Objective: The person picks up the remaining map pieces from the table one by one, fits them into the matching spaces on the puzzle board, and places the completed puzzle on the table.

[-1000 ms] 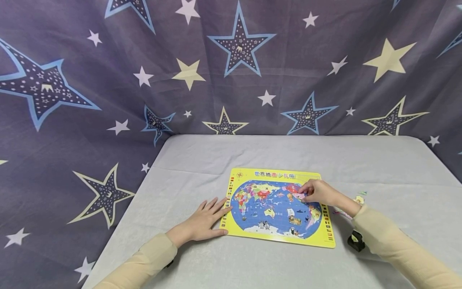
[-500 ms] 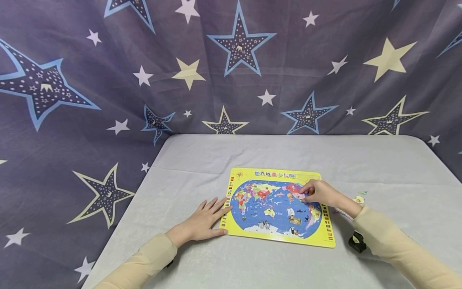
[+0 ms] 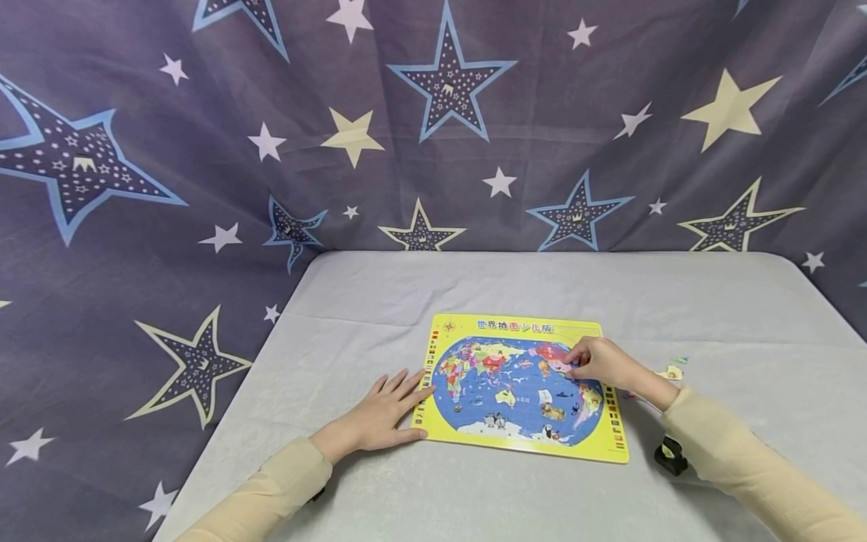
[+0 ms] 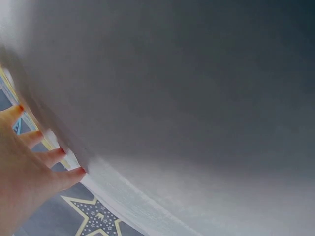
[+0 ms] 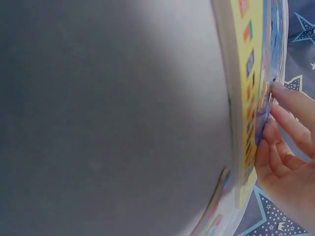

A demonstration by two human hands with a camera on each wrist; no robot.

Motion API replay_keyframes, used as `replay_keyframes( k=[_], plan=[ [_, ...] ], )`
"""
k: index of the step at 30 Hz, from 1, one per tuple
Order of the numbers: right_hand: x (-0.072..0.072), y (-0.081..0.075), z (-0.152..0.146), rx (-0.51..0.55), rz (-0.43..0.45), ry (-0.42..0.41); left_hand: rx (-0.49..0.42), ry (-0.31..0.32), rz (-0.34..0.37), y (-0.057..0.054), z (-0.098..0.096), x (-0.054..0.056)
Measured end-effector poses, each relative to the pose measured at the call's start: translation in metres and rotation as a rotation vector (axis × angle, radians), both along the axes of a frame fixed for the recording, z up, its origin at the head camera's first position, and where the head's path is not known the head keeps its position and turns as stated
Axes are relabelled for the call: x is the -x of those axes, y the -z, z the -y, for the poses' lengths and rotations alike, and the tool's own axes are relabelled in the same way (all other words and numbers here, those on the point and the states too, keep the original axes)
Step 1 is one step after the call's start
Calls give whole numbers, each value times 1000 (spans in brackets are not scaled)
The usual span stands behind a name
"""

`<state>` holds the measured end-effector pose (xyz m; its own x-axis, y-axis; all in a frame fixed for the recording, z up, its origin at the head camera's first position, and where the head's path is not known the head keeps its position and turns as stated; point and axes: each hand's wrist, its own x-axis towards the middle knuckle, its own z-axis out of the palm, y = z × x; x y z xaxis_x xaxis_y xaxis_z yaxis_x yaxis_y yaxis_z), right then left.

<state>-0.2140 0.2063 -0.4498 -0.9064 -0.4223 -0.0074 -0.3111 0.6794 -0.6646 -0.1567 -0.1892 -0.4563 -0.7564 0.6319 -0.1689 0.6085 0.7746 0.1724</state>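
Note:
A yellow-bordered world map puzzle board (image 3: 467, 444) lies on the table, its blue oval filled with coloured land shapes. My left hand (image 3: 379, 418) rests at its left edge, fingers spread and straight over the border; the left wrist view shows these fingertips (image 4: 61, 152) along the board's edge. Over the map's upper right, my right hand (image 3: 603, 363) has its thumb and fingers bent together, pinching a small map puzzle piece at the pink land area. The fingers mostly hide that piece. In the right wrist view, my right hand (image 5: 290, 147) is right at the map surface.
Loose puzzle pieces (image 3: 672, 373) lie right of the board, partly behind the right forearm; one colourful piece (image 5: 214, 209) shows in the right wrist view. A black wrist strap (image 3: 670, 455) shows under the right sleeve. A star-patterned curtain (image 3: 501, 218) hangs behind the grey-covered table (image 3: 379, 293).
My right fingers have shifted very slightly at the same spot on the map. The left hand and the board stay put.

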Motion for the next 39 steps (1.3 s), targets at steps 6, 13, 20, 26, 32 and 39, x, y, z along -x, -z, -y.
replay_keyframes(
  k=[6, 13, 20, 26, 32, 39],
  plan=[
    [1, 2, 1, 3, -18, 14, 4, 2, -2, 0, 0, 0],
    [1, 2, 2, 6, -26, 29, 11, -4, -10, 0, -1, 1],
    [4, 0, 2, 25, 16, 36, 21, -8, -22, 0, -1, 1],
    [7, -1, 1, 69, 76, 8, 22, -7, -15, -1, -1, 0],
    [12, 0, -1, 88, 115, -18, 13, -3, -8, -1, -1, 0],
    [16, 0, -3, 108, 180, -40, 10, -1, 0, -1, -1, 0]
  ],
)
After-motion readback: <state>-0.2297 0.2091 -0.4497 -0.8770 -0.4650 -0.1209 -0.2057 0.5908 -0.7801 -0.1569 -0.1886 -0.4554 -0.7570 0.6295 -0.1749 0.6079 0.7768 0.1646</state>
